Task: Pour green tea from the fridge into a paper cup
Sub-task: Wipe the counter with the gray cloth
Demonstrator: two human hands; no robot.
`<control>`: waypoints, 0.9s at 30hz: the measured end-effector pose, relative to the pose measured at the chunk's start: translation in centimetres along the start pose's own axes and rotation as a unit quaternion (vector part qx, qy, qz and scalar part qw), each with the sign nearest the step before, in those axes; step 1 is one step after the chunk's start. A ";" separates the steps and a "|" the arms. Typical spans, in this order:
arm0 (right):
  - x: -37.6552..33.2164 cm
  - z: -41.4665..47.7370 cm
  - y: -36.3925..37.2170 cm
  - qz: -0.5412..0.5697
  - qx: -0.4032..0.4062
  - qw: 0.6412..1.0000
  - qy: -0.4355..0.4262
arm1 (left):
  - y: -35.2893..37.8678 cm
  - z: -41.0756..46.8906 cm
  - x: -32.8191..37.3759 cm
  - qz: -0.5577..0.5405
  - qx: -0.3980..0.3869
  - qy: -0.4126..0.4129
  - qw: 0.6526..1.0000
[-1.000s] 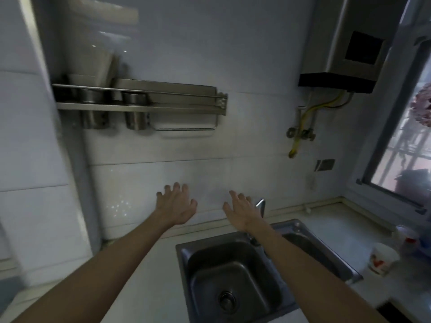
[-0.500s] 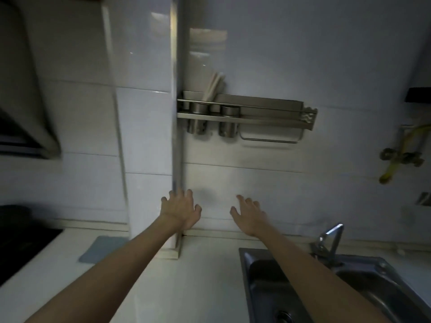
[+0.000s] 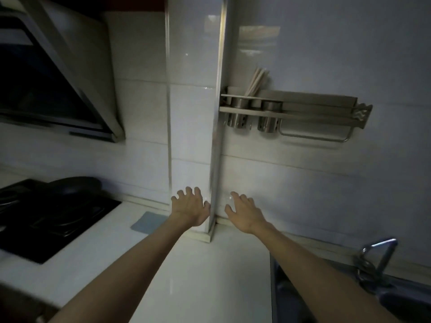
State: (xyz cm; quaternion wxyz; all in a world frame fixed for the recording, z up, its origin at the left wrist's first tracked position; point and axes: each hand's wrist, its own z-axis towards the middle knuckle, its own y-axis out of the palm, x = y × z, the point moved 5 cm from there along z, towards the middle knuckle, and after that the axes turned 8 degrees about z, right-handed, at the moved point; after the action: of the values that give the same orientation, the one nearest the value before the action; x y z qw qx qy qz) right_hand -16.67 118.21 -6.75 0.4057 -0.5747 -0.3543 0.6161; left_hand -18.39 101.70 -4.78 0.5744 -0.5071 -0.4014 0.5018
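Observation:
My left hand (image 3: pixel 190 207) and my right hand (image 3: pixel 245 212) are stretched out in front of me above a white counter (image 3: pixel 198 276), palms down with fingers spread, holding nothing. They hover on either side of a tiled wall pillar (image 3: pixel 193 136). No fridge, green tea or paper cup is in view.
A black stove (image 3: pixel 46 217) with a dark pan (image 3: pixel 74 185) sits at the left under a range hood (image 3: pixel 46 78). A blue mat (image 3: pixel 145 222) lies by the pillar. A steel wall rack (image 3: pixel 291 113) holds chopsticks. The sink edge and faucet (image 3: pixel 375 259) are at the right.
The view has swung to the left: the sink slid off to the right edge, and the stove and range hood came into view. Both hands stay outstretched and empty.

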 end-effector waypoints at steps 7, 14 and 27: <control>-0.5 -1.9 3.3 0.021 -0.034 0.999 -0.020 | 1.4 -3.4 -0.8 0.008 -0.028 -0.023 0.999; -1.9 -3.0 4.6 0.042 -0.043 0.998 -0.037 | 1.1 -5.0 -2.7 0.043 -0.032 -0.042 0.998; -5.9 -2.4 5.5 -0.027 -0.040 0.997 -0.052 | 2.6 -5.8 -8.5 0.052 -0.019 -0.043 0.998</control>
State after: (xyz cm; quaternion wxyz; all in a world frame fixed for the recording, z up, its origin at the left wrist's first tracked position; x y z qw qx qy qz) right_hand -14.72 110.42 -9.46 0.3796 -0.5482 -0.4148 0.6191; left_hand -14.73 92.22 -7.89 0.5198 -0.5165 -0.4081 0.5445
